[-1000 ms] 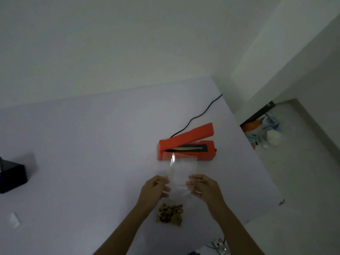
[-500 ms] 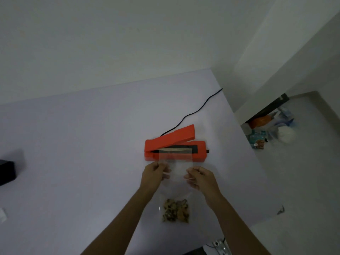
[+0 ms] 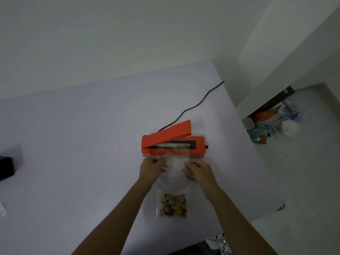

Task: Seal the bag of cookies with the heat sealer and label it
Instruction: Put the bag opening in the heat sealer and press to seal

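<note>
A clear plastic bag [image 3: 173,168] lies stretched on the pale table [image 3: 82,135], with several dark-chip cookies [image 3: 173,205] at its near end. My left hand [image 3: 151,168] pinches the bag's left edge and my right hand [image 3: 198,171] pinches its right edge, both near the open top. The bag's top edge overlaps the front of the orange heat sealer [image 3: 173,142], whose lid stands raised over the dark sealing strip.
The sealer's black cord [image 3: 195,105] runs back to the table's far right corner. A black box [image 3: 6,168] sits at the left edge, a small white piece [image 3: 2,209] near it. Clutter lies on the floor [image 3: 272,124] to the right.
Both hands have carried the bag's open top forward until it overlaps the sealer's front. The cookies have slid along with the bag.
</note>
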